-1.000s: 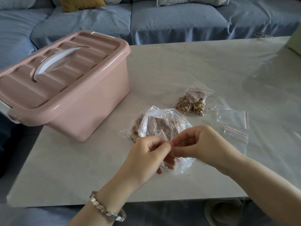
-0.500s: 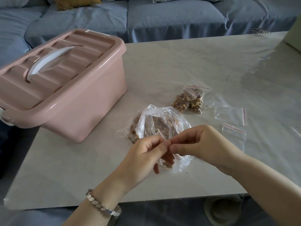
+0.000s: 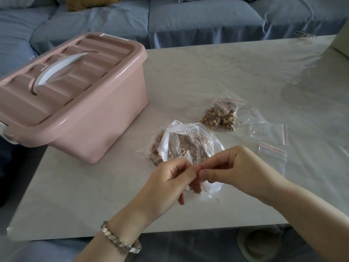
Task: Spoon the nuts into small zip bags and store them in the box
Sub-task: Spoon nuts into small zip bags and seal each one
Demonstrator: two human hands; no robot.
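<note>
We are looking at a pink box (image 3: 79,110) carrying a white handle (image 3: 56,70). The counter (image 3: 207,72) is showing pale grey, faintly marbled. The sofa (image 3: 188,19) is showing blue-grey, the cushion (image 3: 88,1) mustard yellow. The nuts (image 3: 217,116) are looking brown and tan. The big bag (image 3: 188,134) is showing clear; the empty bags (image 3: 267,133) and the small bag (image 3: 202,186) are carrying red strips. Our bracelet (image 3: 120,241) is gleaming silver.

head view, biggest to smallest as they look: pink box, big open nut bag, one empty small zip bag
1. pink box, by far the largest
2. big open nut bag
3. empty small zip bag, clearly smallest

All sit at similar distances, so the order is safe.
</note>
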